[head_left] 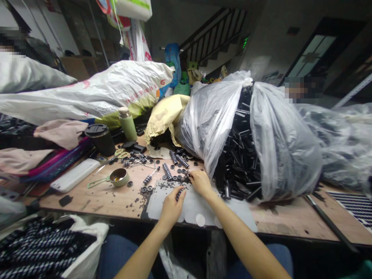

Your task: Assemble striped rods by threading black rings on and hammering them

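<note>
My left hand (172, 204) is closed around a short ribbed black piece (179, 193), held just above the grey mat (190, 207). To its right, my right hand (200, 182) pinches at the mat's far edge, among small black parts; what its fingertips hold is too small to make out. Several black-and-silver ribbed rods (167, 171) lie beyond the hands. Around them are scattered black discs (179, 171) and tiny dark bits (165, 184). A thin metal rod with a ribbed end (147, 179) rests left of the mat.
A large clear plastic bag (279, 143) spills black tubes (236, 151) on the right. Leftward stand a green measuring cup (119, 179), scissors (121, 153), a black tumbler (100, 140), a green bottle (127, 124) and a white case (74, 175). A sack of ribbed rods (87, 252) sits lower left.
</note>
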A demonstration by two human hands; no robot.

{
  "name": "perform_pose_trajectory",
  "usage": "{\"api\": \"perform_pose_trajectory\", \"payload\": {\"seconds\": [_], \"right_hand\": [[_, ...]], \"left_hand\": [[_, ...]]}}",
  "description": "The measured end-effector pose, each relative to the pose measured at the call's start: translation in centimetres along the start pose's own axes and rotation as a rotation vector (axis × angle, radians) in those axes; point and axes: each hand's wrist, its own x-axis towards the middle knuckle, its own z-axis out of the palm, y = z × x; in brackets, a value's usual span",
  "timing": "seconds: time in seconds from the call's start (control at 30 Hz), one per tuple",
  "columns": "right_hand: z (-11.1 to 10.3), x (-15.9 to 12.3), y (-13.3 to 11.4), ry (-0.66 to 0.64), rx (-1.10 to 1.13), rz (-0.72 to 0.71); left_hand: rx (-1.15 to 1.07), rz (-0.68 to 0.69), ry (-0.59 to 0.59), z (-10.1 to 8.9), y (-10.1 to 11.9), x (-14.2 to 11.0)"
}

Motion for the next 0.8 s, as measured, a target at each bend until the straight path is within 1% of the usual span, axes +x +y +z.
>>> {"api": "perform_pose_trajectory", "payload": {"seconds": [0.1,0.27,0.43,0.63,0.7,0.8], "right_hand": [[-0.2,-0.4,-0.7,0.044,0.125,0.007],[-0.7,-2.6,-2.4,0.057,0.375,-0.002],[-1.5,-4.1,-3.2,0.085,0.510,-0.011],[-2.6,-5.2,-2.9,0.159,0.555,0.022],[-2.9,-5.7,-3.0,0.177,0.525,-0.019],[-3.3,-6.7,-3.3,0.212,0.407,-0.155]], "left_hand": [[0.000,0.000,0.006,-0.2,-0.2,0.2],[0.013,0.013,-0.019,-0.1,-0.1,0.5],[0.006,0.059,-0.024,0.4,0.5,0.2],[-0.013,0.107,-0.048,1.0,0.9,-0.3],[-0.025,0.118,-0.066,1.3,0.9,-0.5],[-0.056,0.129,-0.085,1.8,1.0,-0.8]]}}
